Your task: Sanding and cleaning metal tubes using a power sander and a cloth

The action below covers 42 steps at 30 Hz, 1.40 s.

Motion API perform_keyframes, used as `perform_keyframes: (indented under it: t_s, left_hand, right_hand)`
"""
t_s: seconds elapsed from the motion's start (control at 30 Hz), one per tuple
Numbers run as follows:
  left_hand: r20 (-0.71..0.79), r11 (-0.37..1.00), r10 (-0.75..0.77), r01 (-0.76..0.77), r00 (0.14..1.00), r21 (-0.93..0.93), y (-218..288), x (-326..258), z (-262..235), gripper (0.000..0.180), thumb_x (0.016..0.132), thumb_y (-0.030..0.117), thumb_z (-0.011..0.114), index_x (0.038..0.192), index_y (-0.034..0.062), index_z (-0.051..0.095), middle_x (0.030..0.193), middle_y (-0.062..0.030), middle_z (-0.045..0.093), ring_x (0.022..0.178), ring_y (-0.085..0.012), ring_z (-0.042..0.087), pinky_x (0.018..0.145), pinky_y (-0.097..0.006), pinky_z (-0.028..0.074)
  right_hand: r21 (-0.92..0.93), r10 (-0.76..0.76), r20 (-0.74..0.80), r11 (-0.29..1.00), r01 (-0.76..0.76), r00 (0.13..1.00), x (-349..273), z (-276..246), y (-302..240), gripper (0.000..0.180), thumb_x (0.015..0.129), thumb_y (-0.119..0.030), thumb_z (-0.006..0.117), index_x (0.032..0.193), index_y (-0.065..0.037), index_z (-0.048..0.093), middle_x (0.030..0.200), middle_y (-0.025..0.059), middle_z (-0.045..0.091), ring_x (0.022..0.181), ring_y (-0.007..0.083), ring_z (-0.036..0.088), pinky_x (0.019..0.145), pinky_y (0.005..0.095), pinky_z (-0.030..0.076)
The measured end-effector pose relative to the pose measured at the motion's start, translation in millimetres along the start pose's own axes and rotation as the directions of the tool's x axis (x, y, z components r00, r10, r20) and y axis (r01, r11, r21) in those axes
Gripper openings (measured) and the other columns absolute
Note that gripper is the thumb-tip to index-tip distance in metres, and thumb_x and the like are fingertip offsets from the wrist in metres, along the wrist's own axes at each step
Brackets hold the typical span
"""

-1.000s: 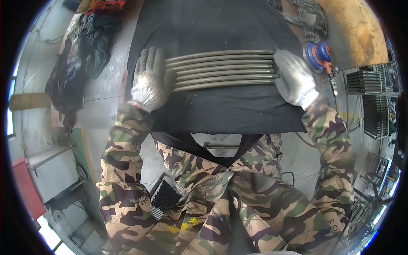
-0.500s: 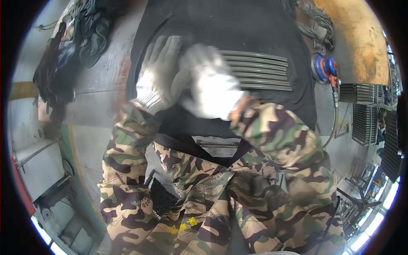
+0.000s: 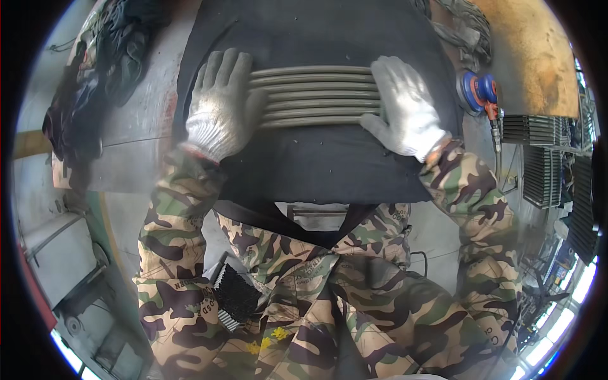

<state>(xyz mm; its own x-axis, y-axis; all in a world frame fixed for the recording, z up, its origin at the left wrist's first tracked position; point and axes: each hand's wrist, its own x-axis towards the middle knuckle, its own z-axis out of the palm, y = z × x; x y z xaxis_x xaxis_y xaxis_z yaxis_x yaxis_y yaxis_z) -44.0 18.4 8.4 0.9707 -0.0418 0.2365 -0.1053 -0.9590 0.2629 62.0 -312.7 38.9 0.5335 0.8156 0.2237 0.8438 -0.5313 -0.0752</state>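
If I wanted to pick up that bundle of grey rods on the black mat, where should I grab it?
Probably at its two ends, coming down from above. The grey rods lie flat and side by side on the black mat, long and loose, so a grip in the middle might let them sag or scatter. The left hand and right hand rest over the two ends.

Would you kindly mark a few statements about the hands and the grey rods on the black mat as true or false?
1. Both hands wear white knit gloves. True: left hand, right hand.
2. The grey rods lie side by side between the hands. True.
3. The rods rest on a white cloth. False: on a black mat.
4. The blue power tool is in the right hand. False: it lies apart, right of the mat.
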Motion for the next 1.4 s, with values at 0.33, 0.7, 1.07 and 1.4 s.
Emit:
perform_keyframes:
  t_s: [0.33,0.7,1.07,1.4]
  left_hand:
    - [-0.039,0.993,0.042,-0.038,0.998,0.116,-37.3,-16.4,22.1,0.07,0.102,0.033,0.062,0.157,-0.0069,0.047,0.16,-0.0352,0.047,0.149,-0.0576,0.042,0.127,-0.061,0.033]
    - [-0.154,0.992,-0.04,0.058,0.987,0.112,-10.2,5.5,18.0,0.058,0.101,0.034,0.063,0.148,0.0003,0.057,0.154,-0.0252,0.055,0.147,-0.0511,0.045,0.123,-0.058,0.037]
    - [-0.145,0.989,0.137,-0.143,0.98,-0.035,-46.5,-6.5,29.0,0.061,0.103,0.031,0.057,0.156,-0.0002,0.052,0.157,-0.0261,0.056,0.15,-0.0545,0.043,0.127,-0.061,0.031]
    - [-0.195,0.986,0.152,-0.135,0.969,0.097,-23.5,-4.7,21.3,0.067,0.098,0.04,0.067,0.148,-0.0036,0.052,0.146,-0.0321,0.058,0.141,-0.0563,0.048,0.12,-0.064,0.035]
  right_hand:
    - [0.191,-0.168,-0.115,0.964,0.188,0.979,46.1,54.4,-88.5,0.088,0.078,-0.043,0.087,0.146,0.003,0.058,0.149,0.0232,0.056,0.146,0.0419,0.047,0.125,0.0572,0.035]
    - [-0.02,-0.052,-0.053,0.998,0.051,0.997,8.6,20.7,-25.7,0.092,0.079,-0.041,0.089,0.149,0.008,0.052,0.149,0.0279,0.054,0.144,0.0449,0.049,0.123,0.0597,0.035]
    - [0.059,-0.128,0.143,0.991,0.121,0.981,97.4,52.3,-126.4,0.096,0.091,-0.067,0.068,0.151,0.007,0.056,0.151,0.0226,0.054,0.145,0.0396,0.045,0.124,0.0534,0.03]
    - [0.013,0.027,0.021,1.0,-0.027,0.999,-13.2,-3.4,12.1,0.093,0.076,-0.028,0.089,0.152,0.008,0.048,0.151,0.0323,0.053,0.146,0.0495,0.048,0.125,0.0577,0.036]
